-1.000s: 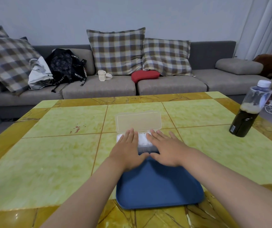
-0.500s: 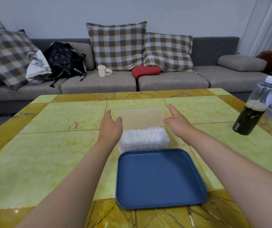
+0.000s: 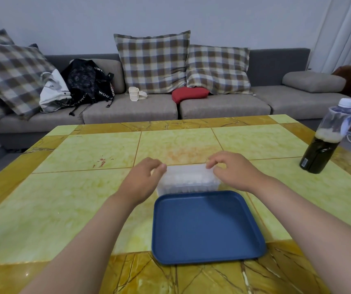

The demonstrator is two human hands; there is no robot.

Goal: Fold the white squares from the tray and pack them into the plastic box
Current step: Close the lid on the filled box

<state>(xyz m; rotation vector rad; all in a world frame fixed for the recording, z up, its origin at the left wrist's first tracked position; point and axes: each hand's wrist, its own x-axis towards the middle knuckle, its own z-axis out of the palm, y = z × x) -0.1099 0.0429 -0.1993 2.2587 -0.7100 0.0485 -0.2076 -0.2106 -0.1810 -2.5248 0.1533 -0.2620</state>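
At twelve o'clock of the bare blue tray (image 3: 206, 225), the plastic box (image 3: 188, 181), packed with white squares (image 3: 186, 179), looks light, thin and springy, so the left hand (image 3: 141, 181) and right hand (image 3: 233, 170) pinch its lid's far corners.

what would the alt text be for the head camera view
Two bare hands, the left hand and right hand, grip the ends of a clear plastic box packed with white squares on a yellow-green table. An empty blue tray sits just in front of it, a dark bottle stands far right, and a grey sofa lies beyond.
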